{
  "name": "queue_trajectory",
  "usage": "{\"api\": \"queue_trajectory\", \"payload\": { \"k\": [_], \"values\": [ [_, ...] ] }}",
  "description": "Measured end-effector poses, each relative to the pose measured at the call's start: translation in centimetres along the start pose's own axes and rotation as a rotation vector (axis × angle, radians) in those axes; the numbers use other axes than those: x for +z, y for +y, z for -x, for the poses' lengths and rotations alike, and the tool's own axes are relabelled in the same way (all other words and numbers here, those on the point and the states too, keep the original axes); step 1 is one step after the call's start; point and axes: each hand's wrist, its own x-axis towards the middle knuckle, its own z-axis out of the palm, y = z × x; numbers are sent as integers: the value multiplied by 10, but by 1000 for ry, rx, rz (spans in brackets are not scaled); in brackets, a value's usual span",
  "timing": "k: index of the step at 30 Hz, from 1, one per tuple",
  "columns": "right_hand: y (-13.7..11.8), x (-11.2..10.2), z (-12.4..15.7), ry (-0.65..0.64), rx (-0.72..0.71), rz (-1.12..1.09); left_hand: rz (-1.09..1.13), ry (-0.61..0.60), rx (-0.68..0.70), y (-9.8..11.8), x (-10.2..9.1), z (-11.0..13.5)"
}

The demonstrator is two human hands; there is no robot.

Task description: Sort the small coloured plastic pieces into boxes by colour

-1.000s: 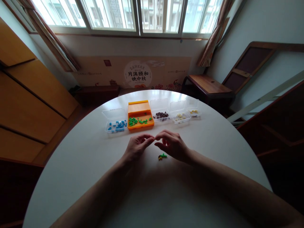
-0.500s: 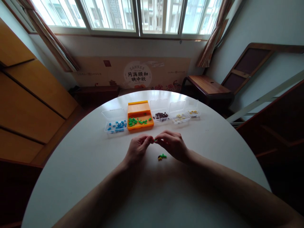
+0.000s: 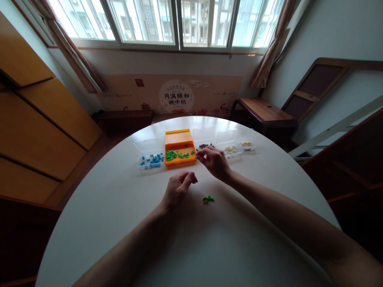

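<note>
My right hand (image 3: pixel 214 161) is at the right front corner of the orange box (image 3: pixel 180 162), thumb and fingers drawn together in a pinch. Whatever is between those fingertips is too small to make out. Inside that box lie several small green building bricks (image 3: pixel 171 155). My left hand (image 3: pixel 178 186) is curled closed just above the table, nearer to me; its fingers hide anything they hold. A little cluster of green, yellow and dark bricks (image 3: pixel 208 199) lies on the table between my forearms.
Left of the orange box stands a clear box with blue bricks (image 3: pixel 156 159). To its right are clear boxes with dark bricks (image 3: pixel 205 146), cream bricks (image 3: pixel 230 150) and yellow bricks (image 3: pixel 246 144). All sit toward the far edge of the round white table (image 3: pixel 110 199).
My right hand has parted from my left hand and moved forward to the orange box. My left hand stays closed in nearly the same place. The view has shifted slightly.
</note>
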Motion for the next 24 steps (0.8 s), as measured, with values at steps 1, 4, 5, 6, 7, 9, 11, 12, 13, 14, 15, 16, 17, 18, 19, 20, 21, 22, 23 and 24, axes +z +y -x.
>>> {"api": "queue_trajectory", "payload": {
  "k": [1, 4, 5, 6, 7, 9, 11, 12, 13, 14, 15, 16, 17, 18, 19, 20, 21, 22, 23, 24],
  "values": [
    [1, 4, -7, -5, 19, 8, -6, -4, 7, 0, 0, 0],
    [4, 15, -20, -21, 65, 17, -8, -12, 23, 1, -1, 1],
    [5, 17, -22, -21, 80, 10, -10, -17, 25, 1, -1, 1],
    [6, 18, -22, -14, 92, 1, -20, -22, 26, 1, -1, 1],
    [7, 17, -20, -4, 102, -7, -38, -32, 30, 1, -1, 2],
    [8, 13, -13, 13, 106, -22, -104, -64, 60, 1, 0, 2],
    [8, 5, -3, 14, 93, -32, -192, -108, 133, 2, 1, 3],
    [8, 0, 3, 9, 85, -34, -236, -137, 179, 3, 2, 4],
    [8, -5, 9, 2, 77, -37, -277, -174, 225, 3, 2, 5],
    [8, -10, 15, -3, 70, -37, -317, -212, 266, 4, 3, 6],
    [8, -15, 20, -6, 65, -36, -354, -250, 299, 4, 3, 7],
    [8, -19, 25, -10, 59, -35, -390, -289, 325, 5, 4, 8],
    [7, -22, 29, -10, 56, -35, -425, -322, 348, 5, 4, 9],
    [7, -25, 33, -11, 55, -35, -461, -347, 370, 6, 4, 10],
    [6, -27, 37, -11, 56, -35, -496, -369, 394, 7, 5, 11],
    [5, -28, 39, -11, 59, -36, -531, -388, 416, 8, 5, 12],
    [4, -29, 42, -8, 63, -40, -566, -401, 436, 9, 6, 13],
    [4, -30, 44, -3, 67, -46, -597, -404, 453, 9, 7, 14],
    [2, -30, 45, 3, 72, -55, -623, -400, 468, 10, 8, 15],
    [1, -30, 46, 7, 75, -64, -642, -394, 479, 9, 9, 15]
  ]
}}
